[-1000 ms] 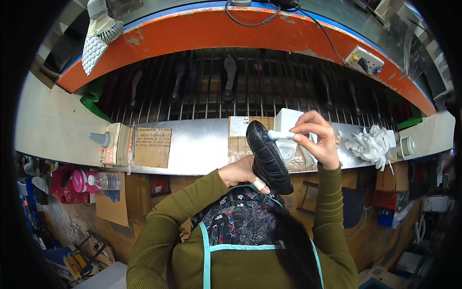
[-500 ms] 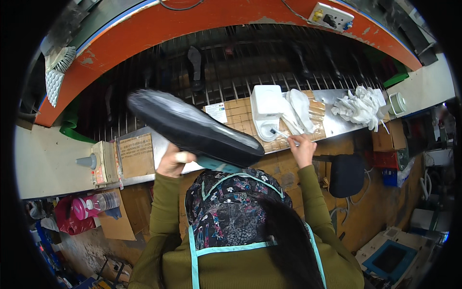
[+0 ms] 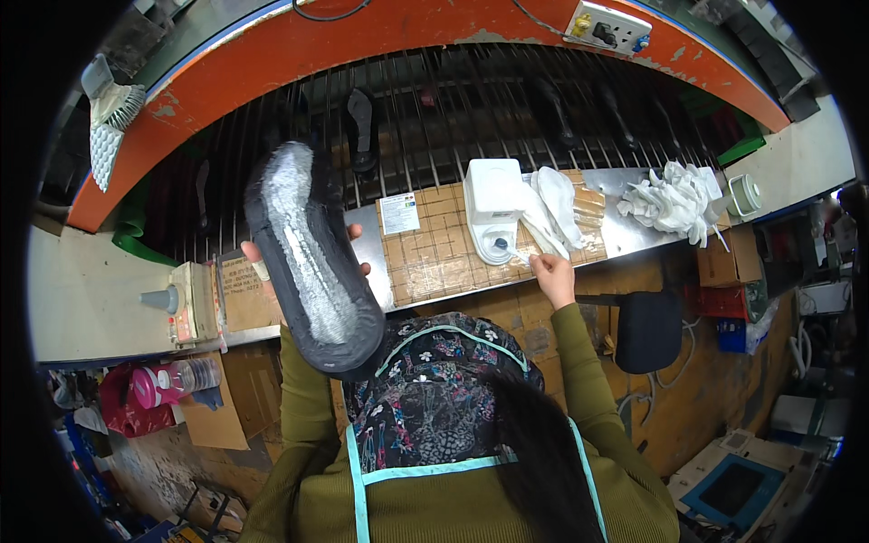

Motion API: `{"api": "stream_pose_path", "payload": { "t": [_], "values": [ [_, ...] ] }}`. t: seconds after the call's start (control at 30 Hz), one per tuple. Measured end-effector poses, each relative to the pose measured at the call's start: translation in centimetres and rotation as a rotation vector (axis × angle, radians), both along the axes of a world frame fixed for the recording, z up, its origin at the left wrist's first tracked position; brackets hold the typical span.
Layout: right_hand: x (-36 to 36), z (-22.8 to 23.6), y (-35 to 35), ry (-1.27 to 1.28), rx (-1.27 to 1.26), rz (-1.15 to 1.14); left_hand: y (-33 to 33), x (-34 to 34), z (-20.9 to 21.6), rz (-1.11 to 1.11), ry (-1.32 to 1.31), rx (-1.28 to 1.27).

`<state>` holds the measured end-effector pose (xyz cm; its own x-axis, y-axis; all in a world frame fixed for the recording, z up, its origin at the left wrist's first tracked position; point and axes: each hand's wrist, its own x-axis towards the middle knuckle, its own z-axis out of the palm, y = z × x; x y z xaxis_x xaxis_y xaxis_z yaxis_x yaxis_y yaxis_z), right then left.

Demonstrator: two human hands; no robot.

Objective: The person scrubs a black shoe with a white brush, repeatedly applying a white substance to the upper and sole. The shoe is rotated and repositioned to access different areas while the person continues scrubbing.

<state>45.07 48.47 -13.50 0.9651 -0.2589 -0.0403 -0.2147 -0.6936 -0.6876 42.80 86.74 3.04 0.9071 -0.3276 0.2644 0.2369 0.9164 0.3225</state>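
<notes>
My left hand [image 3: 355, 233] is wrapped round a black shoe [image 3: 294, 240] from beneath, its fingertips showing at both sides. The shoe's underside faces up, with a shiny silvery-grey band running from toe to heel. Most of the palm is hidden behind it. Over the bench's front edge, my right hand [image 3: 554, 277] pinches the end of a thin white brush [image 3: 520, 255]. The dark tip of the brush sits at the round opening in the foot of a white plastic dispenser [image 3: 493, 190].
White sole-shaped pieces [image 3: 555, 206] lie right of the dispenser on cardboard [image 3: 425, 258]. Farther right are a crumpled white pile [image 3: 670, 206] and a white cup [image 3: 746, 195]. Behind the bench, a rack of metal rods [image 3: 453, 118] carries dark shoe parts. A black chair [image 3: 649, 330] stands right.
The shoe has swung from lying slantwise to nearly upright in view, its coated underside now turned more toward me. My right hand stays at the dispenser with the brush, shifted slightly left.
</notes>
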Motion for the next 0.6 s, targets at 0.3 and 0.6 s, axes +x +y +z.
{"api": "stream_pose_path", "payload": {
  "t": [0.3, 0.6],
  "values": [
    [0.3, 4.7, 1.5, -0.060, 0.564, 0.098, -3.0, 1.9, -3.7, 0.153, 0.291, 0.460],
    [-1.9, 23.0, 10.6, -0.701, 0.247, 0.329, -6.4, 2.9, -0.4, 0.218, -0.021, 0.613]
  ]
}}
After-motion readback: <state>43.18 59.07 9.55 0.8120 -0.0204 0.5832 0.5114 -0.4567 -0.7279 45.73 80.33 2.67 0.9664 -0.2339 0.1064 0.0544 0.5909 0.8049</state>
